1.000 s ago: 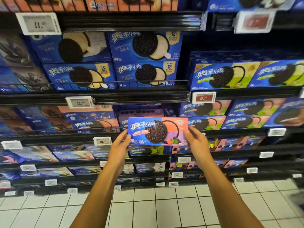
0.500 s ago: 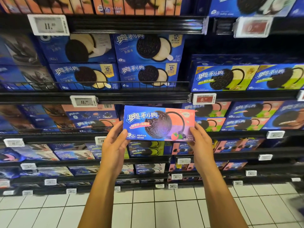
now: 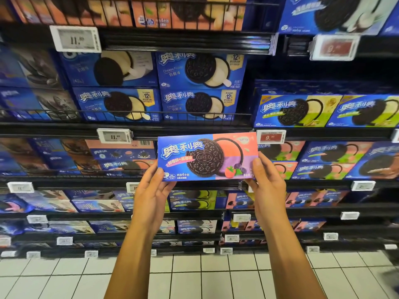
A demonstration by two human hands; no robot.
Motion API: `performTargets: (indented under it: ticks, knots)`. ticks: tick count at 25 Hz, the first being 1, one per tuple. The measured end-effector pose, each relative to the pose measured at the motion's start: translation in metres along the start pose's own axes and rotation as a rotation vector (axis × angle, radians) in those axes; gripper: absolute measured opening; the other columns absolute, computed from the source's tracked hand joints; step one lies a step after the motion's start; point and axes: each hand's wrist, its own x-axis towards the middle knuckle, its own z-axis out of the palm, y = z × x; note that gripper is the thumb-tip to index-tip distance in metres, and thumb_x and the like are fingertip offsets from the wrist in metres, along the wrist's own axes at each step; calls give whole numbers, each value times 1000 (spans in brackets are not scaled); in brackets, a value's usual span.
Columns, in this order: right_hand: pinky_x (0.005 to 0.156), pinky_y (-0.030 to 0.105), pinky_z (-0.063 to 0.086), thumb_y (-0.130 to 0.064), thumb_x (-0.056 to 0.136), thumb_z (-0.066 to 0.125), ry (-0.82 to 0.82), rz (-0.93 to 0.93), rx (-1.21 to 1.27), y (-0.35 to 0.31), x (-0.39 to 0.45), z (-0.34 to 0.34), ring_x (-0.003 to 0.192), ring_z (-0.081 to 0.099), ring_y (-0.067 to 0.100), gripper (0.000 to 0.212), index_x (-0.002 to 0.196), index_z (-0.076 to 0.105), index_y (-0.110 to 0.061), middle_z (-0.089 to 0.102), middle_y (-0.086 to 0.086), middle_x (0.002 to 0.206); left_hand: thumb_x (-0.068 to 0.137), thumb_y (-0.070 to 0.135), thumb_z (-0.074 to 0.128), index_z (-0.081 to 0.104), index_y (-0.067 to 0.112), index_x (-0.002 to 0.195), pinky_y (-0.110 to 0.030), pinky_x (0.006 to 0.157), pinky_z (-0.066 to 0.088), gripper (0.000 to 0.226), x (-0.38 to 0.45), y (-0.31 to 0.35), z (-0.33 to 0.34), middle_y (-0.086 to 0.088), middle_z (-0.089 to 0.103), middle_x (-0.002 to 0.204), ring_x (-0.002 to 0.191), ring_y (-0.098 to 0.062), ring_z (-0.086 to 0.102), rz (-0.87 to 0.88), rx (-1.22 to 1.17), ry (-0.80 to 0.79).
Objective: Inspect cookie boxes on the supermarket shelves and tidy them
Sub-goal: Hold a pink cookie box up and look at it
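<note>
I hold a flat cookie box [image 3: 207, 156], blue on the left with pink and purple panels on the right and a dark sandwich cookie printed in the middle. It faces me, slightly tilted, in front of the middle shelf. My left hand [image 3: 151, 195] grips its lower left corner from below. My right hand [image 3: 266, 185] grips its right end, thumb on the front. The shelf slot behind the box is hidden by it.
Dark shelves [image 3: 172, 128] hold rows of blue cookie boxes: cheese-flavour boxes [image 3: 198, 87] above, green-panel boxes [image 3: 298, 111] at the right, pink-panel boxes [image 3: 323, 160] beside my right hand. White price tags [image 3: 114, 135] line the shelf edges. White floor tiles [image 3: 194, 277] lie below.
Both hands have lifted the box up from the lower shelf level and drawn it closer to me. It now sits just under the shelf edge with the price tags.
</note>
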Motion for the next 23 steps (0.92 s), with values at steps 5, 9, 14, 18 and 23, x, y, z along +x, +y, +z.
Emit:
performTargets:
  ticks: [5, 9, 14, 18, 23]
  knots:
    - [71, 16, 54, -27, 88, 65, -4, 29, 81, 0, -2, 2, 90, 71, 2, 25, 111, 66, -34, 76, -15, 102, 90, 22, 63, 57, 20, 127, -29, 83, 57, 37, -4, 10, 5, -3, 69, 120, 106, -19, 65, 54, -19, -39]
    - [73, 16, 53, -10, 99, 56, -37, 50, 110, 0, -1, 0, 89, 69, 1, 34, 128, 63, -26, 72, -8, 109, 86, 21, 63, 60, 21, 125, -30, 83, 57, 40, -7, 14, 12, -8, 64, 127, 110, -20, 64, 85, -7, -67]
    - [88, 21, 54, -26, 91, 63, -43, 4, 98, -8, -3, 1, 106, 67, 7, 44, 135, 60, -25, 71, -5, 123, 87, 21, 63, 54, 17, 133, -28, 84, 56, 47, -7, 16, 17, -4, 66, 126, 110, -20, 63, 82, -19, -78]
    - [102, 37, 49, -37, 81, 69, -42, -49, 94, -13, -4, 3, 122, 63, 21, 62, 139, 57, -20, 69, -1, 129, 89, 22, 57, 50, 15, 138, -30, 86, 57, 49, -4, 17, 18, 0, 68, 121, 107, -18, 64, 67, -24, -58]
    - [91, 26, 55, -40, 72, 77, -22, -62, 110, -13, -2, 6, 118, 65, 22, 71, 138, 58, -20, 70, -1, 126, 91, 25, 54, 49, 13, 134, -32, 87, 57, 46, -1, 14, 17, 0, 70, 113, 108, -19, 62, 33, -51, -47]
